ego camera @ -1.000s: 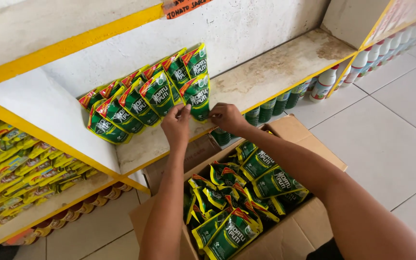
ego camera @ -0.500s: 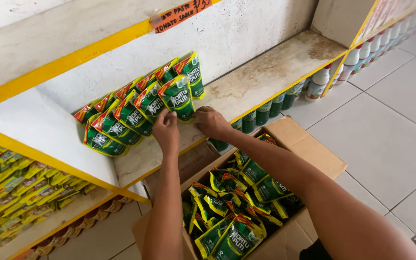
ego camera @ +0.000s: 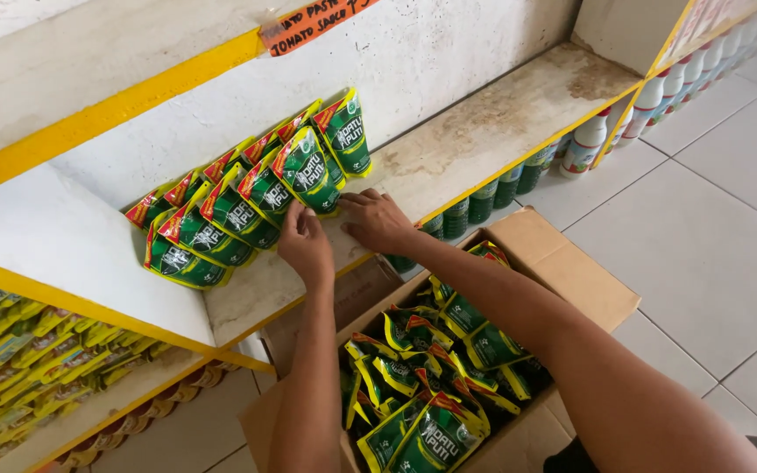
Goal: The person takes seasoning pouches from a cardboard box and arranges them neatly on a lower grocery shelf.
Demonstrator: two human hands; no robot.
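Green stand-up pouches (ego camera: 247, 197) with red tops and yellow edges stand in two rows on a white concrete shelf (ego camera: 475, 131). My left hand (ego camera: 305, 241) touches the base of the front row's last pouch (ego camera: 308, 175). My right hand (ego camera: 377, 219) rests on the shelf beside it, fingers at the pouch's lower edge. Neither hand lifts anything. Below the shelf, an open cardboard box (ego camera: 571, 271) holds several more of the same pouches (ego camera: 427, 385).
Yellow trim (ego camera: 98, 118) edges the shelves. An orange handwritten label (ego camera: 308, 16) hangs on the upper shelf. Yellow-green sachets (ego camera: 19, 359) fill the lower left shelf. Bottles (ego camera: 587, 144) line the lower shelf to the right. Pale floor tiles (ego camera: 711, 236) lie on the right.
Both hands have come down from the upper part of the front pouch to its base at the shelf surface. The pouch rows stand a little straighter.
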